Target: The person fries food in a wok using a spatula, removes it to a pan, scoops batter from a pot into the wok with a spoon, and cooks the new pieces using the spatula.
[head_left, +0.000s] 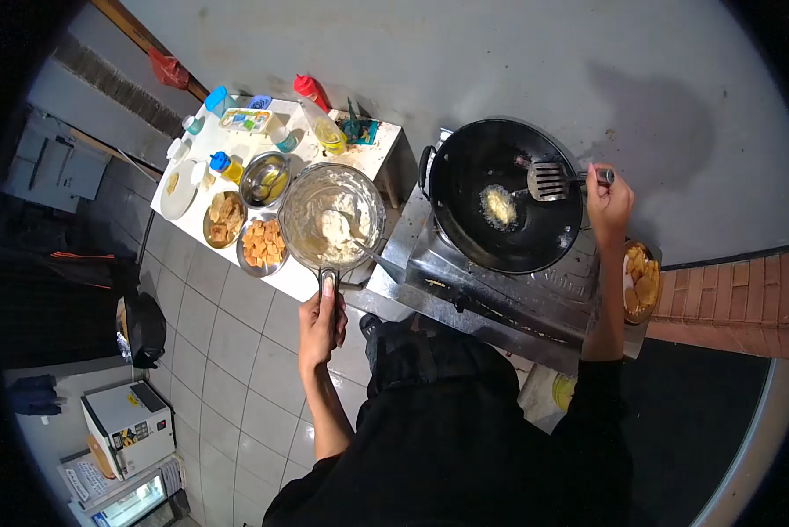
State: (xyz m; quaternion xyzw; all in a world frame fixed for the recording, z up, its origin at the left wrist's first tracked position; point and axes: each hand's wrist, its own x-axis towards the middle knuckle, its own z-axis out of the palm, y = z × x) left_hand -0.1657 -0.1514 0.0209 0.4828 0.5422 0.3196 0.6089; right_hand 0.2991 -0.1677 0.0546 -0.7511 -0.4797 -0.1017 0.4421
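Note:
My left hand is closed around the handle of a metal saucepan, its thumb on top. Pale, thick batter lies in the pan and smears its walls, and a spoon-like utensil rests in it with its handle over the rim. My right hand grips a slotted spatula, whose metal blade is over the inside of a black wok. Left of the blade, a small pale-yellow battered piece bubbles in oil at the wok's bottom.
The wok stands on a metal stove against the wall. On the white table at left are a bowl of orange chunks, a bowl of brown pieces, a steel bowl and several bottles. Fried food sits right of my right forearm.

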